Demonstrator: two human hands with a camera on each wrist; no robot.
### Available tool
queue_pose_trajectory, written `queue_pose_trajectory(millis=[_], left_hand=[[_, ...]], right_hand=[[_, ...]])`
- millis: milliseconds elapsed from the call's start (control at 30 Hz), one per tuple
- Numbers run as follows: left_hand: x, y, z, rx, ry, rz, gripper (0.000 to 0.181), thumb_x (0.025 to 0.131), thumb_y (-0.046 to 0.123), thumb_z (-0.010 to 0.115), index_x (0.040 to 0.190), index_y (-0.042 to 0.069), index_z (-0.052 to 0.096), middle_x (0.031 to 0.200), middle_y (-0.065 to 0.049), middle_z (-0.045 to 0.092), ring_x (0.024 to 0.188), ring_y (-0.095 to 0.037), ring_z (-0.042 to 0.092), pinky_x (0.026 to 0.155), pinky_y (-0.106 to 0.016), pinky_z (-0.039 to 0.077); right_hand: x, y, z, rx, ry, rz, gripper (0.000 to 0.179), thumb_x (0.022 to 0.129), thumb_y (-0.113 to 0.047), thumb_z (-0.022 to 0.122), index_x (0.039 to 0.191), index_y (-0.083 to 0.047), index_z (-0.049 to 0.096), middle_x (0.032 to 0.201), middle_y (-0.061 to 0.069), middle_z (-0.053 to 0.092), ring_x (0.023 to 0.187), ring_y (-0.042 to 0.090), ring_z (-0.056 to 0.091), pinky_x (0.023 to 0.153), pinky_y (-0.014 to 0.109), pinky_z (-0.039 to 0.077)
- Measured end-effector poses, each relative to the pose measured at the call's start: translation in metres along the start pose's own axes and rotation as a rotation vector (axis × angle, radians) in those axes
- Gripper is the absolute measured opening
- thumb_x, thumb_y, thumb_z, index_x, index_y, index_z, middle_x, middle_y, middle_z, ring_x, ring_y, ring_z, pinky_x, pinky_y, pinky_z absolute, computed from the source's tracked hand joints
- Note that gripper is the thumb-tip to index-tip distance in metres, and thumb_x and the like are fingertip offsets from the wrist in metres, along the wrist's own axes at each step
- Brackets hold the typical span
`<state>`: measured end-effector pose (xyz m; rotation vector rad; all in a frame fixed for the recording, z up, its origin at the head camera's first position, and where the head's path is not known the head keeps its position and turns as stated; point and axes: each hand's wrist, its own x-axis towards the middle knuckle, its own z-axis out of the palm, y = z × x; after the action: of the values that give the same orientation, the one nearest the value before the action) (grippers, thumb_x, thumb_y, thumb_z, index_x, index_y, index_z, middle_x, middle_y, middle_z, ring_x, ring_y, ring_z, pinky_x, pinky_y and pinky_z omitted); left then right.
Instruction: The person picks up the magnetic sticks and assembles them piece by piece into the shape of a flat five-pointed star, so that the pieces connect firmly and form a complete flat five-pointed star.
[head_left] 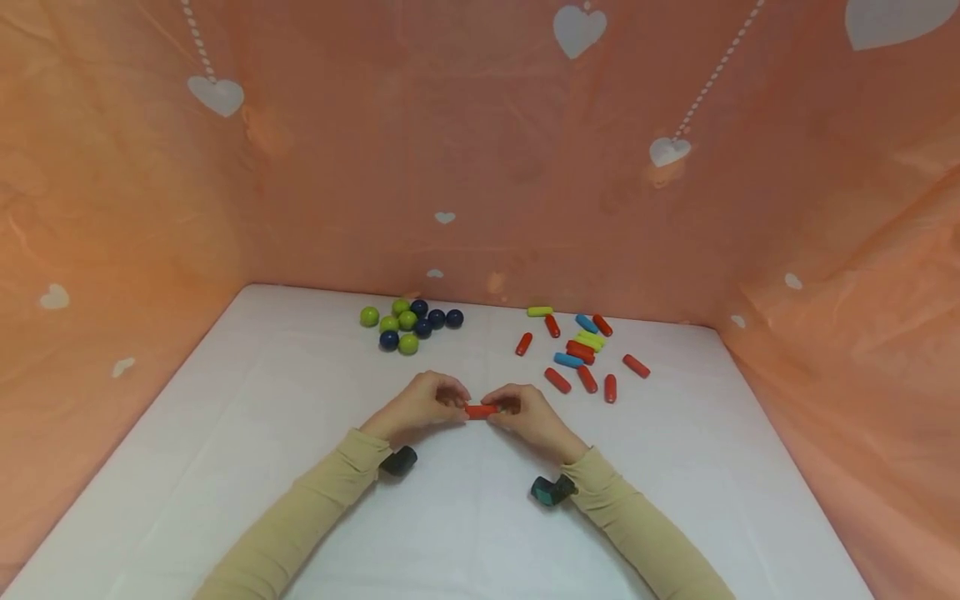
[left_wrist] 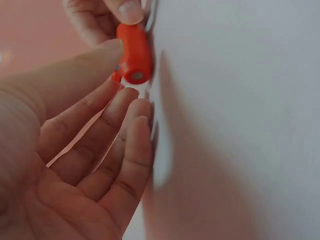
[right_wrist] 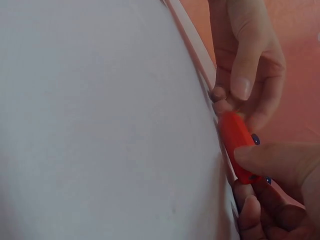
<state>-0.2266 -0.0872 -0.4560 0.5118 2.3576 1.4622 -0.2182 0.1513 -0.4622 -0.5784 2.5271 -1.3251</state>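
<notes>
A short red magnetic rod (head_left: 481, 412) with a silver disc in its end is held above the white table in front of the person. The right hand (head_left: 527, 415) pinches it, its thumb (right_wrist: 252, 156) lying along the rod near one end. From the other side the left hand (head_left: 425, 404) reaches up to the opposite end. Its fingers (left_wrist: 125, 155) are loosely extended below the rod, and its thumb tip overlaps the rod's side in the left wrist view. The right wrist view shows a small gap between the left thumb (right_wrist: 242, 87) and the rod's end.
Green balls (head_left: 408, 343) and dark blue balls (head_left: 454, 318) form a cluster at the back left. Loose red rods (head_left: 611, 388), blue rods (head_left: 568, 360) and yellow-green rods (head_left: 540, 312) lie at the back right. An orange cloth with hearts (head_left: 495, 167) encloses the table (head_left: 465, 533).
</notes>
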Motion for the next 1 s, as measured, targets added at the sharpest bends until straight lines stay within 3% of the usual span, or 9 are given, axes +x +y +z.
queue_pose_trajectory(millis=[200,367,533,700,833,1000], left_hand=[[-0.003,0.000,-0.017,-0.069,0.048,0.000,0.035,0.086,0.012,0.080,0.118,0.004,0.070,0.111,-0.011,0.072,0.097,-0.018,0.066,0.089,-0.031,0.057],[-0.004,0.002,-0.039,-0.069,0.105,0.041,0.042,0.087,0.011,0.079,0.125,-0.002,0.065,0.123,-0.021,0.067,0.107,-0.028,0.067,0.092,-0.035,0.058],[-0.005,0.003,-0.066,-0.060,0.186,0.095,0.047,0.087,0.007,0.078,0.128,-0.008,0.062,0.127,-0.030,0.064,0.115,-0.041,0.065,0.083,-0.026,0.059],[-0.007,0.001,-0.087,-0.061,0.292,0.101,0.049,0.085,0.004,0.078,0.129,-0.009,0.061,0.129,-0.031,0.063,0.118,-0.045,0.063,0.076,-0.016,0.055],[-0.009,-0.002,-0.097,-0.072,0.338,0.116,0.052,0.084,0.000,0.079,0.131,-0.010,0.059,0.133,-0.032,0.059,0.121,-0.047,0.059,0.079,-0.012,0.054],[-0.009,-0.007,-0.102,-0.049,0.336,0.099,0.053,0.085,0.001,0.078,0.133,-0.010,0.058,0.136,-0.031,0.058,0.124,-0.044,0.057,0.084,-0.012,0.052]], right_hand=[[-0.002,-0.003,-0.002,-0.007,-0.002,0.029,0.025,0.092,-0.011,0.074,0.117,-0.012,0.075,0.115,0.005,0.073,0.097,0.018,0.057,0.083,0.024,0.051],[-0.005,-0.005,-0.001,-0.009,0.002,0.046,0.025,0.092,-0.012,0.073,0.118,-0.014,0.074,0.117,0.004,0.072,0.100,0.019,0.057,0.086,0.026,0.051],[-0.005,-0.004,0.000,-0.016,0.010,0.041,0.026,0.092,-0.011,0.074,0.118,-0.013,0.074,0.117,0.004,0.071,0.101,0.018,0.057,0.086,0.025,0.051],[-0.005,-0.004,0.000,-0.026,0.016,0.035,0.027,0.091,-0.010,0.074,0.118,-0.013,0.073,0.118,0.004,0.071,0.102,0.018,0.058,0.086,0.024,0.052],[-0.006,-0.005,0.001,-0.015,0.019,0.044,0.028,0.091,-0.009,0.074,0.118,-0.013,0.073,0.119,0.004,0.070,0.102,0.018,0.059,0.086,0.022,0.052],[-0.005,-0.004,0.002,-0.026,0.015,0.031,0.027,0.091,-0.009,0.074,0.118,-0.014,0.073,0.118,0.004,0.071,0.101,0.018,0.058,0.084,0.021,0.051]])
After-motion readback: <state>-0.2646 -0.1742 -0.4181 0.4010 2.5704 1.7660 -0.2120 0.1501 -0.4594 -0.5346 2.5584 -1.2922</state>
